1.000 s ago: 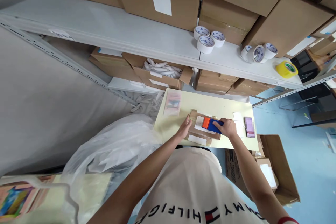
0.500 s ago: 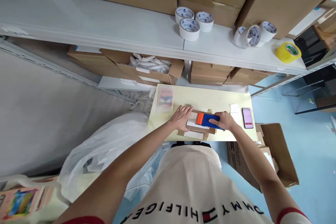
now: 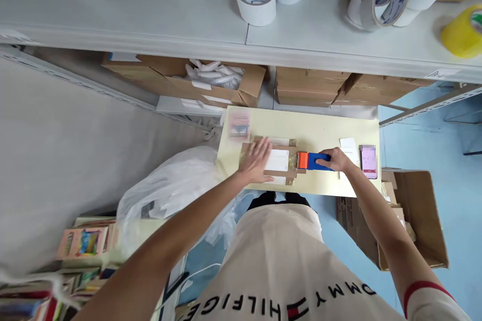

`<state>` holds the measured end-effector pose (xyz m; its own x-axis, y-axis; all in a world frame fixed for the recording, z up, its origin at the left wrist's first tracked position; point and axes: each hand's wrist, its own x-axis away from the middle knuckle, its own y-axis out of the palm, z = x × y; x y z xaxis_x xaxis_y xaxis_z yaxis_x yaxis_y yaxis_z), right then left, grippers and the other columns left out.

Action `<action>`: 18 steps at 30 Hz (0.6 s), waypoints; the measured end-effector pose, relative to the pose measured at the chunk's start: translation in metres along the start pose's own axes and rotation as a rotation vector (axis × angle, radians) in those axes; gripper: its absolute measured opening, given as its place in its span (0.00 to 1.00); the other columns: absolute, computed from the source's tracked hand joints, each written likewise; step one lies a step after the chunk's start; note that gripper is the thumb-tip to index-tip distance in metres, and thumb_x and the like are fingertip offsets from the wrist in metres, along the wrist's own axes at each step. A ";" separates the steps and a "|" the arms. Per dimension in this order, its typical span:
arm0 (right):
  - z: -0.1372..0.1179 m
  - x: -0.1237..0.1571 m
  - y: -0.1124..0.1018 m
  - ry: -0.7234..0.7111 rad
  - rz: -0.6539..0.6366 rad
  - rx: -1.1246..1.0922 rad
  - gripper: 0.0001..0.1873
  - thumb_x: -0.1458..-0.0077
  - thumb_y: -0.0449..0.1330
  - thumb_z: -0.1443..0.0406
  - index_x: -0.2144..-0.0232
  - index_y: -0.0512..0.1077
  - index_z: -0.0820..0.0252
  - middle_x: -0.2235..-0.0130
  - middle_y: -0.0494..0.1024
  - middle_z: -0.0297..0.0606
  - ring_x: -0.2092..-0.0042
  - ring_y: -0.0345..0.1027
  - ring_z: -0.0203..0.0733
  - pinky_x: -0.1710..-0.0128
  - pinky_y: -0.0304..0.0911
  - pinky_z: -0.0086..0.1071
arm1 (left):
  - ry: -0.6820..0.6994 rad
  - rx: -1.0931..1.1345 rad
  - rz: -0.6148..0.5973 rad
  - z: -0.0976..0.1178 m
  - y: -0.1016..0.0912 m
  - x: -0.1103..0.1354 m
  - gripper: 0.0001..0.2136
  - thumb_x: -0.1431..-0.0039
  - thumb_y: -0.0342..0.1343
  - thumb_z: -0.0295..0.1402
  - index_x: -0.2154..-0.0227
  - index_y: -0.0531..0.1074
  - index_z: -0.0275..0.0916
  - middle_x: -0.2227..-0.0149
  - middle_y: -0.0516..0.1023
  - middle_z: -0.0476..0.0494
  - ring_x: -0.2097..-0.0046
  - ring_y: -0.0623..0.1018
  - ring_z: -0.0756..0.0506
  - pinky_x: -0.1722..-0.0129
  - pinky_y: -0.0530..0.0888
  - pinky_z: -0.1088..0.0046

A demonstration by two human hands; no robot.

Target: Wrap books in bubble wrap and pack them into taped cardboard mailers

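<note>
My left hand [image 3: 256,160] lies flat with fingers spread on the left part of a brown cardboard package [image 3: 292,160] that carries a white label [image 3: 278,160]. Clear tape shows along the package's right end. In my right hand [image 3: 331,158] is a blue and orange tape dispenser [image 3: 314,161], its orange end at the right edge of the package. The underside of the dispenser is hidden from view.
A pale yellow table [image 3: 316,128] bears a clear packet [image 3: 239,125], white slips [image 3: 348,148] and a phone [image 3: 368,161]. Above it, a shelf [image 3: 150,15] holds tape rolls [image 3: 256,2]. An open carton [image 3: 417,210] stands at right; plastic sheeting [image 3: 165,185] hangs left.
The tape dispenser in my right hand has moved right, from over the label to the package's right edge. My left hand has flattened on the package. The camera view has shifted.
</note>
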<state>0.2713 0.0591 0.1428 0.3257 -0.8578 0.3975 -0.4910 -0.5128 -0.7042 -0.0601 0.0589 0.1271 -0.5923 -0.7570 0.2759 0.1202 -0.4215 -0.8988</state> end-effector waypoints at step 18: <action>-0.053 -0.004 0.010 0.272 -0.101 0.392 0.18 0.44 0.60 0.53 0.68 0.79 0.62 0.68 0.80 0.49 0.64 0.76 0.51 0.66 0.65 0.36 | 0.206 0.038 -0.084 0.062 0.017 -0.030 0.26 0.45 0.59 0.45 0.43 0.70 0.50 0.31 0.56 0.42 0.31 0.42 0.23 0.38 0.35 0.36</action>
<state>0.2228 0.0561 0.1653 0.1074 -0.8094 0.5774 -0.1094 -0.5869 -0.8023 0.0095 0.0436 0.1246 -0.7511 -0.6024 0.2702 0.0916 -0.5003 -0.8610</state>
